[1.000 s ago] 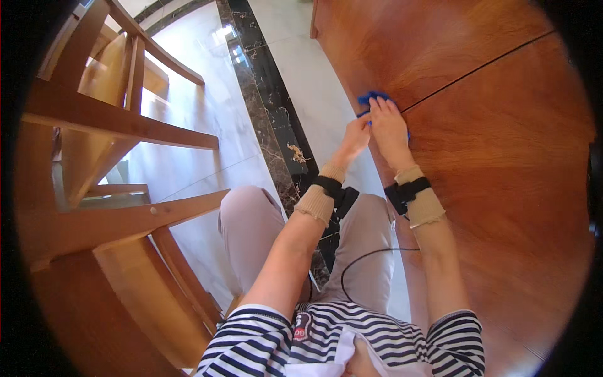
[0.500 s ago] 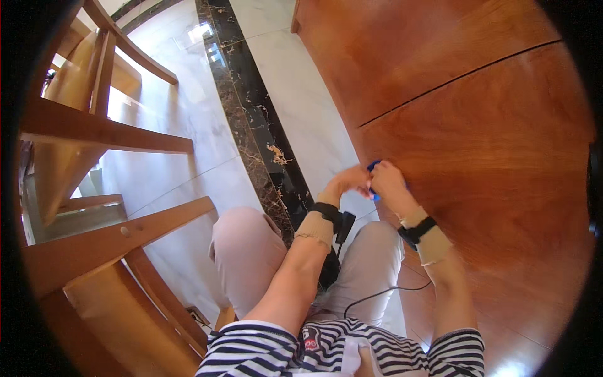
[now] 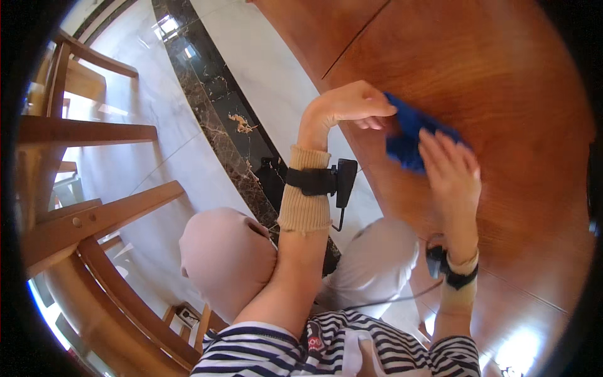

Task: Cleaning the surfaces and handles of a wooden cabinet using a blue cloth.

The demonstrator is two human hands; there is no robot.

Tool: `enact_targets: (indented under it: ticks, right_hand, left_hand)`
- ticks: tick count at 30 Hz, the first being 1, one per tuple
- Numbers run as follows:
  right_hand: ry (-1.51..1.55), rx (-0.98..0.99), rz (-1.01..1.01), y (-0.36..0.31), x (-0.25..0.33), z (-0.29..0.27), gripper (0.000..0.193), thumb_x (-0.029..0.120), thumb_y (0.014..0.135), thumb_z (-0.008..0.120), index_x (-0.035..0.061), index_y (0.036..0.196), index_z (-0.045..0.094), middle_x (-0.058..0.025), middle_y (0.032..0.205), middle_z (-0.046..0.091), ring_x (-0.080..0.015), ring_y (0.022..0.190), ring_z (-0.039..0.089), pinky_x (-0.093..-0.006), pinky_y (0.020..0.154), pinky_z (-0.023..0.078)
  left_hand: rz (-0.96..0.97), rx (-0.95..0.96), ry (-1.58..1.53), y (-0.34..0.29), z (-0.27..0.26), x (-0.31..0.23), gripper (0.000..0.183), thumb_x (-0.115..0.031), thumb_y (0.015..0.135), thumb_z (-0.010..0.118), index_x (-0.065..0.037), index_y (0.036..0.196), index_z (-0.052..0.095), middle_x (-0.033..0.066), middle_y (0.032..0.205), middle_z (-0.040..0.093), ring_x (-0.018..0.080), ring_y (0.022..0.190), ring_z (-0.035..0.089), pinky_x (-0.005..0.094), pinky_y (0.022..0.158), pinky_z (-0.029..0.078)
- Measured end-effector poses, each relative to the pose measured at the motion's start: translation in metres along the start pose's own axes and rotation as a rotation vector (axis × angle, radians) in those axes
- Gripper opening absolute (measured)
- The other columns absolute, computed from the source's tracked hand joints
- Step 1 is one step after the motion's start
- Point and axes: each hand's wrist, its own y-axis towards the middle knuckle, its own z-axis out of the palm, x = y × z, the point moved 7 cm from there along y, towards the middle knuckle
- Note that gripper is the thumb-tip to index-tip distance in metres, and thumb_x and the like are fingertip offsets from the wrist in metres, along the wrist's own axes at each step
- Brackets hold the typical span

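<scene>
A blue cloth [image 3: 409, 125] is spread out between my hands over the near left part of the wooden table. My left hand [image 3: 355, 105] is bent at the wrist, its thumb and fingers closed on the cloth's left corner. On the near right side of the cloth, my right hand [image 3: 453, 169] has its fingers laid over the edge and appears to grip it; motion blurs these fingers. Part of the cloth is hidden behind them. Each wrist wears a beige knitted cuff with a black strap and a small black device.
The reddish-brown wooden table [image 3: 527, 201] fills the right side. Wooden chairs [image 3: 107, 210] stand at the left on a pale tiled floor [image 3: 166, 119] with a dark marble strip [image 3: 210, 81]. A thin black cable [image 3: 402, 298] crosses near my right knee.
The small blue bundle between my hands has opened into a wider cloth. My hands have moved farther apart, the left one upward. The whole view has shifted and turned slightly.
</scene>
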Motion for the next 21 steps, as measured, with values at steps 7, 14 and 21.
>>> enact_targets:
  ticks: [7, 14, 21]
  right_hand:
    - [0.297, 0.385, 0.171, -0.224, 0.054, 0.076, 0.038, 0.008, 0.084, 0.058, 0.0026, 0.121, 0.062, -0.0034, 0.124, 0.062, -0.0176, 0.119, 0.054, -0.0337, 0.1, 0.041]
    - [0.106, 0.045, 0.262, -0.179, -0.026, -0.022, 0.033, 0.013, 0.09, 0.057, 0.0039, 0.121, 0.065, -0.0068, 0.128, 0.062, -0.0207, 0.123, 0.053, -0.039, 0.105, 0.04]
    - [-0.565, -0.654, 0.794, -0.132, -0.102, -0.187, 0.05, -0.002, 0.085, 0.06, 0.0029, 0.135, 0.053, -0.0092, 0.134, 0.058, -0.0265, 0.111, 0.059, -0.0372, 0.093, 0.047]
  left_hand:
    - [-0.174, -0.149, -0.19, 0.004, -0.005, 0.071, 0.041, -0.034, 0.089, 0.07, 0.007, 0.092, 0.068, 0.0171, 0.088, 0.071, 0.024, 0.078, 0.071, 0.0322, 0.068, 0.06]
    - [-0.151, -0.297, 0.065, 0.003, 0.001, 0.033, 0.044, -0.037, 0.091, 0.067, 0.007, 0.094, 0.066, 0.0183, 0.087, 0.07, 0.0255, 0.082, 0.071, 0.0329, 0.071, 0.058]
    - [0.045, -0.358, -0.143, -0.01, 0.009, -0.048, 0.04, -0.032, 0.095, 0.061, 0.007, 0.095, 0.064, 0.017, 0.087, 0.07, 0.0237, 0.081, 0.071, 0.0321, 0.07, 0.058]
